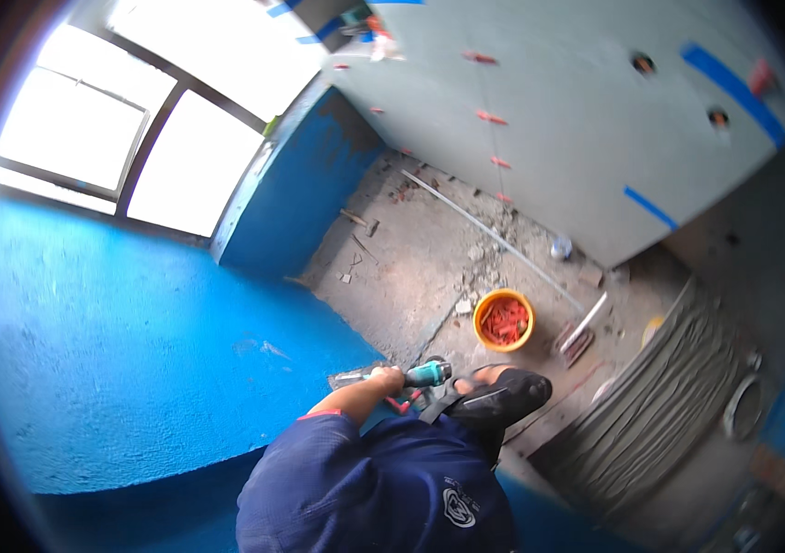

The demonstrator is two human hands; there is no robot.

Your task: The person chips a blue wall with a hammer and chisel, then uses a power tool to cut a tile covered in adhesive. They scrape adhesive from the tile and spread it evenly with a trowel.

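Head view: one teal power tool [427, 373], lower centre of the frame, beside the blue wall [153, 369]; my left hand [388, 376] is wrapped around it, presumably to steady its weight. My right hand: not clearly made out, so I cannot tell its grip. One yellow bucket [503, 347], right of centre, holding red pieces [505, 323], probably gathered there to keep them together. One hammer [370, 228], above centre, lying on the floor [392, 286], seemingly set aside.
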